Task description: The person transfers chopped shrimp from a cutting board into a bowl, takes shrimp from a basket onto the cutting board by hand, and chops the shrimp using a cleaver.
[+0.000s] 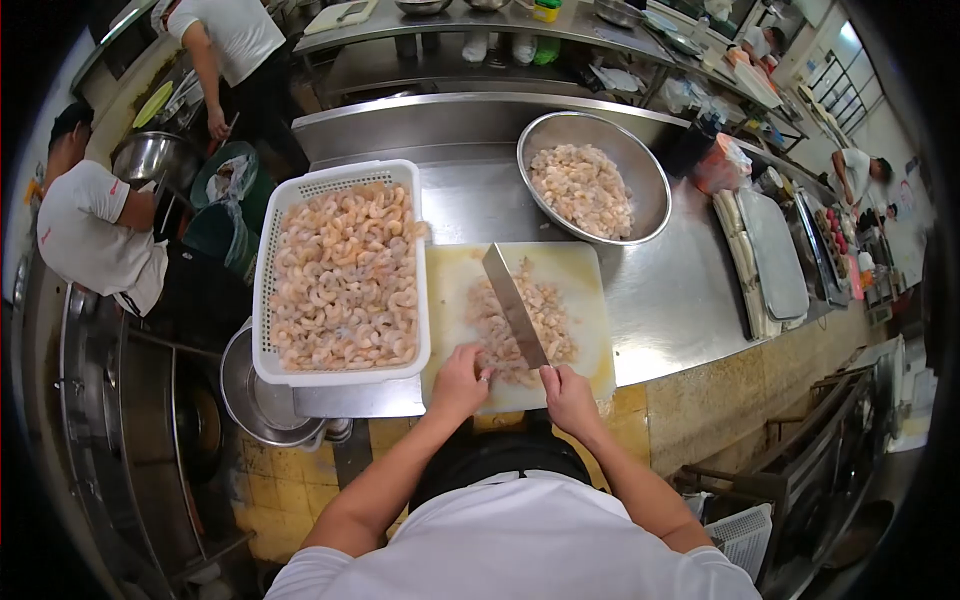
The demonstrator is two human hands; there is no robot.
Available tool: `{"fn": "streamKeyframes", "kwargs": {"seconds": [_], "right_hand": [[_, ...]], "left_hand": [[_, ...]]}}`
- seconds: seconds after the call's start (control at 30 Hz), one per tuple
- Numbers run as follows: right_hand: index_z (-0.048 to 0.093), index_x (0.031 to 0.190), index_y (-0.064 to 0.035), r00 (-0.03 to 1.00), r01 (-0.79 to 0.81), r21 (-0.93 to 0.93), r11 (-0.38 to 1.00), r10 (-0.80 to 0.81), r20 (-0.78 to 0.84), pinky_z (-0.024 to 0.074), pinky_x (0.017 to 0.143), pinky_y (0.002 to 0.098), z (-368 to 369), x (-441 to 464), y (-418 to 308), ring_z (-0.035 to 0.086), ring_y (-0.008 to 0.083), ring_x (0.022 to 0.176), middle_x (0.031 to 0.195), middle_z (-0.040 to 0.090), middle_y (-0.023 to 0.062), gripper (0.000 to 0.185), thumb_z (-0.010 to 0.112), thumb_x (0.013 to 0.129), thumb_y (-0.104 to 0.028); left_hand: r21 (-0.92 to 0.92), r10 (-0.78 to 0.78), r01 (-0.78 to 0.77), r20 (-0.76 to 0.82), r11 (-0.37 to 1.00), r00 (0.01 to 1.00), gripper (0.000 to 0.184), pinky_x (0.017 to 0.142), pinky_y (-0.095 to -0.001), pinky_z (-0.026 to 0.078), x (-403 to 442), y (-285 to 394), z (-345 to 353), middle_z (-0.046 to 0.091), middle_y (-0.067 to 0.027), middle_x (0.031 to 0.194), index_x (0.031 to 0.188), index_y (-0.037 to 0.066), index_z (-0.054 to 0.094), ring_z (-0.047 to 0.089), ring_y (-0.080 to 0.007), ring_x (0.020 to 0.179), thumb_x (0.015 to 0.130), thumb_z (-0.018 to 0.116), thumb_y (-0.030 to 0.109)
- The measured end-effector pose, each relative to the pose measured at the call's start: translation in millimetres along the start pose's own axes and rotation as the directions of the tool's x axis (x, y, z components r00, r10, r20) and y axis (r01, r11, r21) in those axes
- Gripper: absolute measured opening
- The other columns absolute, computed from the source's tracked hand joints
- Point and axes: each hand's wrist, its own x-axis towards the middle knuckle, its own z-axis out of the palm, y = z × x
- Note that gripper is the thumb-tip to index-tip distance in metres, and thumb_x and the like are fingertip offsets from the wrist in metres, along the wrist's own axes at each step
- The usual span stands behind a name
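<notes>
My right hand is wrapped round the handle of a cleaver. Its broad blade slants up and left over chopped shrimp on a pale cutting board. At the near left of the board, my left hand is closed with its fingers curled beside the shrimp pieces; what is under the fingertips is hidden. Left of the board, a white perforated basket is filled with peeled shrimp. A steel bowl behind the board on the right holds cut shrimp.
The steel table carries a lidded tray at the right. A metal pot stands below its left edge. Two people work at the left near green bins. A back counter holds bowls; others work far right.
</notes>
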Motion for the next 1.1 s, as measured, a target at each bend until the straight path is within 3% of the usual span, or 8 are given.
{"fn": "streamKeyframes", "kwargs": {"seconds": [0.1,0.23,0.33,0.53,0.73,0.83,0.93,1.1], "right_hand": [[0.062,0.092,0.0062,0.999,-0.025,0.105,0.994,0.028,-0.019,0.0470,0.066,0.0546,-36.7,-5.4,-18.5,0.063,0.0530,0.074,0.076,0.063,0.0325,0.045,0.055,0.110,-0.034],[0.062,0.093,0.0062,1.000,-0.020,-0.006,1.000,0.019,-0.011,0.0498,0.069,0.0593,-60.8,-5.8,-8.0,0.066,0.0561,0.081,0.081,0.066,0.0344,0.043,0.056,0.110,-0.033],[0.063,0.093,0.0061,1.000,0.010,-0.056,0.998,-0.010,0.007,0.0496,0.069,0.0592,-40.9,4.7,23.7,0.066,0.0559,0.081,0.080,0.065,0.0350,0.043,0.057,0.110,-0.033],[0.062,0.094,0.0064,0.998,0.001,0.031,1.000,-0.003,0.058,0.0498,0.069,0.0579,-63.7,25.7,22.4,0.065,0.0553,0.079,0.079,0.065,0.0346,0.043,0.058,0.110,-0.033],[0.062,0.094,0.0062,0.998,0.015,0.072,0.997,-0.020,0.063,0.0498,0.068,0.0565,-88.2,14.0,-1.2,0.065,0.0546,0.077,0.078,0.065,0.0342,0.042,0.057,0.110,-0.032],[0.062,0.095,0.0062,0.993,0.066,0.026,0.997,-0.068,0.098,0.0507,0.070,0.0587,-49.7,18.6,16.6,0.066,0.0561,0.080,0.081,0.066,0.0350,0.043,0.056,0.110,-0.033],[0.061,0.094,0.0068,0.989,0.141,-0.061,0.988,-0.137,0.059,0.0484,0.067,0.0559,-14.1,32.7,45.4,0.063,0.0533,0.073,0.075,0.063,0.0326,0.043,0.056,0.110,-0.032],[0.062,0.095,0.0067,0.990,0.056,0.008,0.998,-0.056,0.129,0.0487,0.067,0.0564,-56.7,30.0,4.2,0.064,0.0537,0.074,0.078,0.065,0.0342,0.045,0.056,0.110,-0.035]], "left_hand": [[0.028,0.107,-0.107,-0.004,0.994,0.994,0.042,0.090,-0.0488,0.055,-4.7,19.9,-1.0,0.065,-0.0184,0.112,0.117,0.005,0.064,0.067,-0.0413,0.103,0.084,0.085,0.022],[0.098,0.185,-0.197,0.114,0.976,0.976,0.039,0.086,-0.0487,0.056,-13.5,44.3,15.6,0.065,-0.0166,0.106,0.108,0.006,0.067,0.067,-0.0395,0.102,0.082,0.087,0.027],[0.142,0.214,-0.220,0.061,0.965,0.975,0.033,0.081,-0.0489,0.056,-12.4,36.1,42.2,0.066,-0.0144,0.101,0.104,0.007,0.067,0.068,-0.0375,0.097,0.082,0.085,0.025],[0.130,0.131,-0.121,-0.071,0.984,0.989,0.018,0.075,-0.0490,0.057,-5.2,23.2,56.6,0.067,-0.0120,0.092,0.100,0.010,0.070,0.069,-0.0359,0.085,0.085,0.079,0.016],[-0.066,-0.096,0.086,-0.172,0.994,0.980,0.016,0.074,-0.0451,0.058,-3.7,42.7,42.1,0.072,-0.0133,0.094,0.106,0.009,0.073,0.072,-0.0326,0.083,0.090,0.075,0.011],[-0.053,-0.078,0.068,-0.218,0.996,0.973,0.015,0.074,-0.0446,0.058,-3.8,41.1,36.7,0.073,-0.0127,0.096,0.105,0.009,0.073,0.072,-0.0322,0.083,0.091,0.076,0.011],[0.003,-0.021,0.023,-0.218,1.000,0.976,0.013,0.074,-0.0452,0.058,-2.7,30.0,36.2,0.073,-0.0128,0.096,0.103,0.008,0.073,0.072,-0.0330,0.083,0.091,0.076,0.011],[0.002,0.010,-0.010,-0.211,1.000,0.977,0.011,0.074,-0.0453,0.058,-6.6,17.9,35.8,0.072,-0.0141,0.095,0.101,0.007,0.074,0.071,-0.0342,0.082,0.090,0.076,0.010]]}}
